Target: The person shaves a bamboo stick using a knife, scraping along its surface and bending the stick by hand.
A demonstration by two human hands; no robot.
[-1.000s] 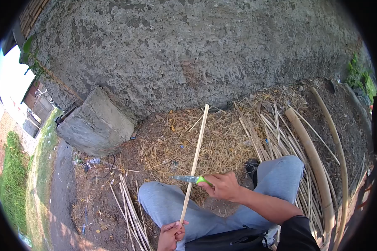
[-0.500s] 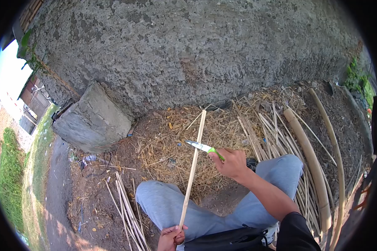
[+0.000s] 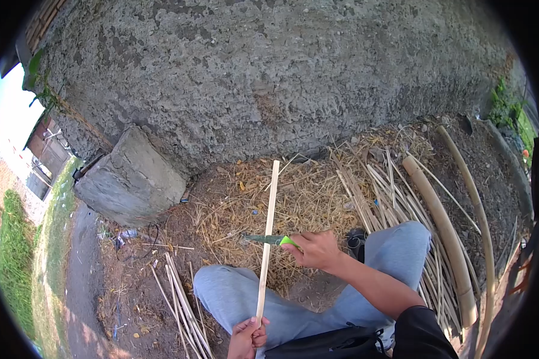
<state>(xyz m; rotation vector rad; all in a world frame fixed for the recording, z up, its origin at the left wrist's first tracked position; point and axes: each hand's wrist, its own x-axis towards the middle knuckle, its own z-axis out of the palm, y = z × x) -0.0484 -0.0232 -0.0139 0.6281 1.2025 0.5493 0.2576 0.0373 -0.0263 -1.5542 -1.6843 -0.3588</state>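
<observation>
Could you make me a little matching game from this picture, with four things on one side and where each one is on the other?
Things:
1. knife
2. bamboo strip
3. concrete block
4. thick bamboo poles

Places:
A. at the foot of the wall, far left
B. lower end gripped in the left hand
C. on the ground at the far right
D. in the right hand, blade across the strip

Pairs: 1-D, 2-B, 3-A, 4-C

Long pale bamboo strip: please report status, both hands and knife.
Left hand grips long pale bamboo strip at its near end. Right hand holds green-handled knife, blade across the strip. Nothing blocks.
</observation>
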